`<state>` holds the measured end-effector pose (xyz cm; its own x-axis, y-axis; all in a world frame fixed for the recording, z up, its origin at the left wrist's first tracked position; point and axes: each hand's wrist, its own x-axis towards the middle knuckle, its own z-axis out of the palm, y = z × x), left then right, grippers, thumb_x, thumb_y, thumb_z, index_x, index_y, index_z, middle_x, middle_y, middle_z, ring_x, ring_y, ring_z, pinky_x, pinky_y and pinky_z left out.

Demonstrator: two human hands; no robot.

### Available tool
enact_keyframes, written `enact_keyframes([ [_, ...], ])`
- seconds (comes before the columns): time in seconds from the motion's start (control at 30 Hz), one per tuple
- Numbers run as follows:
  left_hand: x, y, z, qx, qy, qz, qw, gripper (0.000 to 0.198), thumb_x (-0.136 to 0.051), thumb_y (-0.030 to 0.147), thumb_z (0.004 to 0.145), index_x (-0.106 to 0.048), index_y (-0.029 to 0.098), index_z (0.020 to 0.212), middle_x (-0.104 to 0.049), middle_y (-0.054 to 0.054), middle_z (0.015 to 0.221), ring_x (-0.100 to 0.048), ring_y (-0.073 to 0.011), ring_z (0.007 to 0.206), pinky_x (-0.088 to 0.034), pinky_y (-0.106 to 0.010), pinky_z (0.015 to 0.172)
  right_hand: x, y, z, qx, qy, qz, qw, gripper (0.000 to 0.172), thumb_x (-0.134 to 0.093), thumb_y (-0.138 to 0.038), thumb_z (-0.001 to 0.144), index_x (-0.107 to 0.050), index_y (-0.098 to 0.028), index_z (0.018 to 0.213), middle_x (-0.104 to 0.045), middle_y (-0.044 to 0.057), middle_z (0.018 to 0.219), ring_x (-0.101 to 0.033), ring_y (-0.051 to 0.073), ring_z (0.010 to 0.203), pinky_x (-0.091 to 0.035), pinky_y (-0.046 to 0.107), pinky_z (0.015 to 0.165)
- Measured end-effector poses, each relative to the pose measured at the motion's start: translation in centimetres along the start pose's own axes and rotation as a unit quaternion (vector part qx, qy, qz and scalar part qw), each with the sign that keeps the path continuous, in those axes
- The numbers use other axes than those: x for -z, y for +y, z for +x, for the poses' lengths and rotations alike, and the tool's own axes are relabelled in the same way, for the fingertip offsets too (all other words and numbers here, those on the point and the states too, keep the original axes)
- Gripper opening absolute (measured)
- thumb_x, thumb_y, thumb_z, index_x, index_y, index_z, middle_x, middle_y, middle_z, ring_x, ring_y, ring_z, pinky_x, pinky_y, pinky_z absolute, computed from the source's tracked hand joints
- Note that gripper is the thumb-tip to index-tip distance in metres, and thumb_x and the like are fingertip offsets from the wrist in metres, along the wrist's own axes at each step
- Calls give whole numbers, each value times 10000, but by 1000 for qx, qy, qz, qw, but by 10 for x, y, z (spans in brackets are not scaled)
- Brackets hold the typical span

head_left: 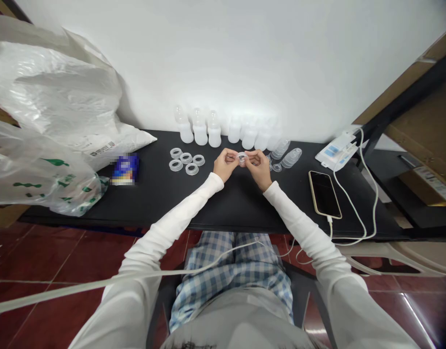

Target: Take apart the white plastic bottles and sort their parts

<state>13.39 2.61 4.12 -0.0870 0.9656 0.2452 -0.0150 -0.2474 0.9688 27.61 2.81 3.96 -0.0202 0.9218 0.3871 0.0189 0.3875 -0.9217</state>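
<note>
My left hand [225,164] and my right hand [258,168] meet over the middle of the black table, both with fingers closed on one clear baby bottle collar ring [241,157]. Whether a nipple sits in the ring is too small to tell. Left of my hands lie several loose collar rings [186,157] in a cluster. Behind stand three white baby bottles with clear domed caps [200,128], and farther right several white bottles without caps [249,135]. Just right of my right hand lie clear caps [291,157] and small clear parts [277,167], partly hidden by the hand.
A phone [324,194] with a charging cable lies at the right, near a white-and-blue packet [336,151]. Large plastic bags [52,111] and a small blue packet [125,169] occupy the left. A white wall [223,53] rises behind the table [164,198]. A cable crosses my lap.
</note>
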Motion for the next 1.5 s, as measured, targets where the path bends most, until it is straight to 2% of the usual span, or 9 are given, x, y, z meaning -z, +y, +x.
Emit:
enact_keyframes([
  [0.27, 0, 3, -2, -13, 6, 47, 999, 179, -744, 233, 732, -605, 197, 839, -642, 12, 797, -562, -90, 671, -476, -226, 662, -1, 3, -2, -20, -3, 11, 1000, 496, -781, -599, 686, -570, -217, 923, -640, -20, 737, -668, 141, 656, -603, 308, 623],
  [0.57, -1, 5, -6, -49, 12, 84, 995, 165, -723, 240, 769, -572, 205, 826, -626, 8, 782, -568, -110, 678, -484, -244, 691, -6, 0, -6, 5, 22, -43, 999, 405, -730, -546, 758, -538, -227, 918, -564, -42, 689, -564, 108, 566, -517, 260, 506],
  [0.73, 5, 4, -1, -76, 1, 76, 994, 150, -706, 243, 782, -579, 198, 847, -659, 3, 838, -600, -98, 686, -504, -219, 652, -2, -3, -6, 51, -15, -81, 995, 393, -720, -545, 787, -543, -243, 965, -600, -20, 780, -599, 111, 676, -545, 259, 624],
  [0.93, 14, -6, 13, -95, -25, -17, 995, 188, -714, 219, 747, -592, 176, 883, -688, -28, 937, -672, -119, 841, -554, -241, 772, 4, 0, 0, 20, -73, 48, 996, 530, -617, -656, 836, -474, -301, 1202, -652, -13, 901, -655, 132, 800, -599, 311, 786],
  [1.07, 11, -11, 11, -101, -64, -38, 992, 257, -734, 232, 735, -583, 181, 937, -675, -50, 1030, -682, -124, 890, -557, -236, 786, 5, -1, 3, 0, -104, 32, 994, 450, -698, -628, 778, -636, -267, 1040, -672, 13, 1007, -636, 130, 803, -598, 300, 750],
  [1.13, 10, -14, 12, -97, -72, -34, 992, 311, -729, 204, 735, -563, 191, 998, -675, -53, 1034, -686, -126, 902, -559, -242, 807, 5, -3, 4, 8, -85, 24, 996, 423, -720, -616, 758, -659, -244, 950, -677, 18, 1018, -624, 119, 777, -583, 278, 704],
  [1.23, 10, -18, 22, -90, -80, -15, 993, 359, -621, 93, 760, -524, 206, 1087, -674, -66, 1078, -690, -145, 987, -554, -297, 902, 7, -7, 6, 25, -7, 11, 1000, 426, -708, -628, 759, -606, -221, 832, -647, -6, 833, -586, 100, 687, -533, 239, 606],
  [1.4, 0, -18, 58, -60, 14, 132, 989, 485, -539, 44, 785, -454, 166, 1247, -548, -178, 1319, -636, -228, 1148, -527, -419, 997, 14, -9, 8, 48, 103, -16, 993, 435, -618, -635, 825, -506, -218, 773, -519, -51, 692, -510, 71, 613, -470, 209, 577],
  [1.5, -16, -17, 77, -76, 47, 207, 974, 654, -596, 29, 773, -366, 88, 1382, -399, -250, 1442, -455, -311, 1378, -404, -468, 1143, 18, -9, 8, 62, 141, -27, 988, 439, -591, -644, 837, -494, -220, 776, -475, -60, 671, -481, 70, 598, -448, 210, 574],
])
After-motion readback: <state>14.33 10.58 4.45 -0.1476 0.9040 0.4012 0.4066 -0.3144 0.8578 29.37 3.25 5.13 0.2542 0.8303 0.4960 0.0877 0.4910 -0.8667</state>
